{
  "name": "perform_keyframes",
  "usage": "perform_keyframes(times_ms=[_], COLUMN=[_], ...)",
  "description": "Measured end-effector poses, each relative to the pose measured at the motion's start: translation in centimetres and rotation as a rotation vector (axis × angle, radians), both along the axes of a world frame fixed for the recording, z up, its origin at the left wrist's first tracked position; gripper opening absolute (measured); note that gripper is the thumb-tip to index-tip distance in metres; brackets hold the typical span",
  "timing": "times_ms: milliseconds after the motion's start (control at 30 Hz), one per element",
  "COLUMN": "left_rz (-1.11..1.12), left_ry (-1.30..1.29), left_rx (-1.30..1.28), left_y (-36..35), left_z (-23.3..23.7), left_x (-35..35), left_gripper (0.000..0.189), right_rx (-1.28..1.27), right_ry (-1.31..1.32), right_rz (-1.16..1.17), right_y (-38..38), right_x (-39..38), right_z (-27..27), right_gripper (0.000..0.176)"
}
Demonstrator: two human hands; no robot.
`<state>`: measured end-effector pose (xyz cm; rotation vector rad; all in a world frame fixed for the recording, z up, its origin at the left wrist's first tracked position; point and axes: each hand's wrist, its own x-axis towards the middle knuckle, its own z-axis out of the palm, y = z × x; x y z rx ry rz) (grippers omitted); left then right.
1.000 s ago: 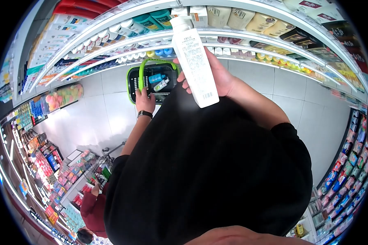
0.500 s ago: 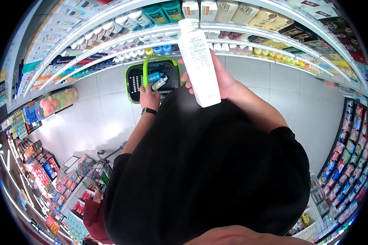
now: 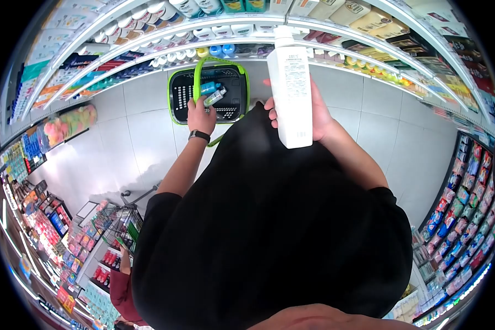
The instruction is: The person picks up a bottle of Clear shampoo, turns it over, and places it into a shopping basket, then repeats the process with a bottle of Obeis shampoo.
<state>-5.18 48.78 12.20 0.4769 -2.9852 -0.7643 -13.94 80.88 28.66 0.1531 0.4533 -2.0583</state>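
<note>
A tall white pump bottle with small print on its side stands nearly upright in my right hand, whose fingers wrap round it from behind. My left hand is closed on the bright green handle of a black basket with a green rim. Inside the basket lie a blue bottle and a smaller clear bottle with a green and white label. A dark band is on my left wrist.
Curved shelves of bottles and packages run across the top. More packed shelves stand at the right. At the lower left are a wire cart, displays, and a person in a dark red top.
The white bottle and my right hand have shifted right in view, and the bottle is more upright. The basket shows more of its near side. My left hand still grips the handle.
</note>
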Motion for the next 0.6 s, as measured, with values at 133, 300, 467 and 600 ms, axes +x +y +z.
perform_keyframes(times_ms=[133,300,467,600], left_rz=[0.003,0.004,-0.009,-0.013], left_ry=[-0.009,-0.020,0.012,0.030], left_rx=[-0.025,0.022,0.098,0.132], left_y=[-1.6,-2.4,-1.4,-0.2], left_z=[-0.8,-1.0,-0.5,0.2], left_x=[-0.1,0.0,0.4,0.5], left_gripper=[0.038,0.040,0.041,0.040], right_rx=[0.055,0.076,0.128,0.099], right_ry=[-0.013,-0.022,0.000,-0.010], right_rz=[-0.048,-0.087,-0.080,-0.085], right_y=[-0.3,-1.5,-2.1,-2.6], right_x=[0.8,1.2,1.4,1.3], right_z=[0.1,0.4,0.7,0.8], right_gripper=[0.094,0.095,0.095,0.094])
